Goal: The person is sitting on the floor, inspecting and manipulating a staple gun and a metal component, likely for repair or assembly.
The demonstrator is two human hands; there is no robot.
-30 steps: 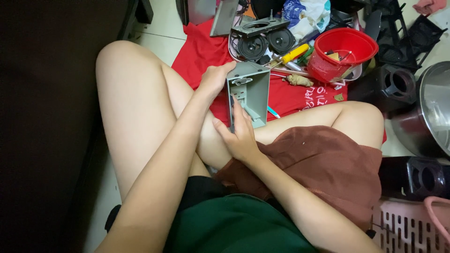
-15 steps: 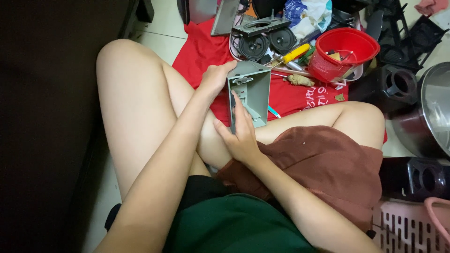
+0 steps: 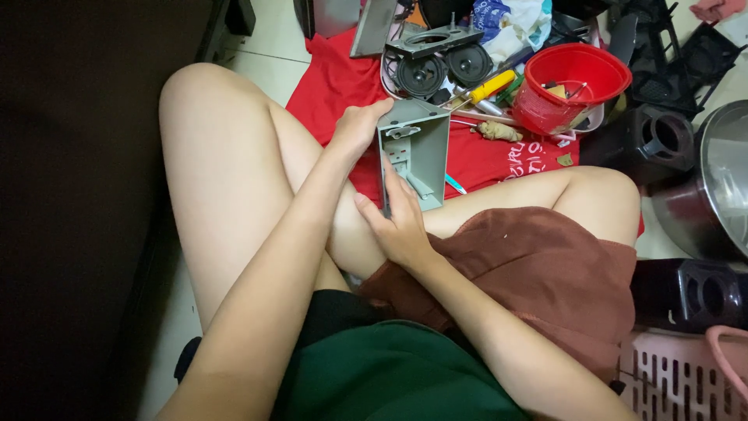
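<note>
I sit cross-legged on the floor and hold a grey-green plastic casing [image 3: 425, 148], open side up, above my shin. My left hand [image 3: 357, 129] grips its upper left corner. My right hand [image 3: 401, 218] holds its lower edge, with fingers reaching inside the shell. Ribs and a small bracket show inside the casing.
A red cloth [image 3: 335, 78] lies ahead with two black speaker drivers [image 3: 444, 68], a yellow-handled screwdriver [image 3: 491, 84] and a red bowl [image 3: 573, 82] of small parts. Black speaker housings [image 3: 654, 140] and a metal pot [image 3: 721, 183] stand right. A pink basket [image 3: 678, 374] sits lower right; dark furniture [image 3: 78, 156] left.
Both hands keep hold of the casing; it has barely shifted, and my right fingers sit slightly deeper inside it.
</note>
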